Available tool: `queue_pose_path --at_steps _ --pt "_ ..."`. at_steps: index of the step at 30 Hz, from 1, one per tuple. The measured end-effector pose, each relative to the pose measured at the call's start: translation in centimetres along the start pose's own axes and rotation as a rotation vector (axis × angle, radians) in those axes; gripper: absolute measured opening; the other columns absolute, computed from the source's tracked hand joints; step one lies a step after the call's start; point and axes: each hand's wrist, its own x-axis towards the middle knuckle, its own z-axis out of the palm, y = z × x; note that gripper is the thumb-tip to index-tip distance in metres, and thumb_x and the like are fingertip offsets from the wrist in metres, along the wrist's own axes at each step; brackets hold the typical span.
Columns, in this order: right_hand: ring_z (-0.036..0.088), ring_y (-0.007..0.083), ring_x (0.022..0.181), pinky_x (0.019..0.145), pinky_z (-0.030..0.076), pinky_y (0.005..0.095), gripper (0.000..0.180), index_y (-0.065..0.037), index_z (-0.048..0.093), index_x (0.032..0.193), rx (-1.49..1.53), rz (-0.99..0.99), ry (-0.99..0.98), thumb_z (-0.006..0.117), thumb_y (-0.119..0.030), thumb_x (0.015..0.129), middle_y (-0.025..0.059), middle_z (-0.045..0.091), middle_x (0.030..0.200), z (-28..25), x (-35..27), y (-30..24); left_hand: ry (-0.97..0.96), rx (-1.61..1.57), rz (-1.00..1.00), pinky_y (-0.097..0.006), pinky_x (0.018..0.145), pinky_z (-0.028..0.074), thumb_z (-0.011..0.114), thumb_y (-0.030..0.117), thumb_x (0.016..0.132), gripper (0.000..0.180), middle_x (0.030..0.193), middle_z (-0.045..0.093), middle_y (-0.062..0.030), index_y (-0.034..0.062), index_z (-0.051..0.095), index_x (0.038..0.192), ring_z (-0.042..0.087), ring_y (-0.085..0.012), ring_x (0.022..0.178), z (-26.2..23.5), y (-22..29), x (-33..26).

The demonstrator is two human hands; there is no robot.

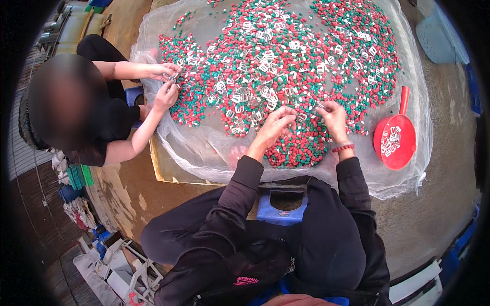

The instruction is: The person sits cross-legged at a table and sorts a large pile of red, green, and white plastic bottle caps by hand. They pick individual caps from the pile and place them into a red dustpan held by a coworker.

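- A co-worker's hands (166, 84) meet at the left edge of the heap, fingers pinched together over small pale pieces.
- The left hand (274, 126) reaches forward from a black sleeve, palm down, fingers curled and bunched on the red and green pellets (306, 66); whether it grips a piece I cannot tell.
- The right hand (333, 118), a red bracelet (343, 148) at its wrist, pinches a small white clip (320, 105) at its fingertips.
- Both hands rest apart on the heap's near edge.
- The pellets lie mixed with white clips on clear mesh sheeting (408, 102).
- A red scoop (395, 133) on the sheeting to the right holds several white clips.
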Motion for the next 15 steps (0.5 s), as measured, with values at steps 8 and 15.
queue_pose_path --at_steps 8,15 --pt "0.062 0.0139 0.072 0.062 0.05 0.024 0.016 -0.004 0.06 0.097 0.737 0.222 -0.111 0.059 -0.012 0.084 0.0059 0.063 0.086 -4.5 -2.3 -1.2 0.154 1.433 0.528 -0.047 0.073 0.049 0.062 0.021 0.084 0.04 0.104 0.058 -0.0173 0.0045 0.051 0.118 0.06 -0.037 0.089 0.2 -3.9 2.7" --pt "0.054 0.0088 0.069 0.061 0.046 0.0274 0.025 -0.009 0.06 0.088 0.468 0.028 -0.011 0.064 -0.034 0.087 -0.0017 0.056 0.074 -3.3 -0.4 -1.7 0.151 1.516 0.402 -0.047 0.079 0.051 0.065 0.023 0.08 0.055 0.122 0.048 -0.0207 0.0088 0.045 0.13 0.056 -0.0393 0.104 0.7 -5.1 3.3"
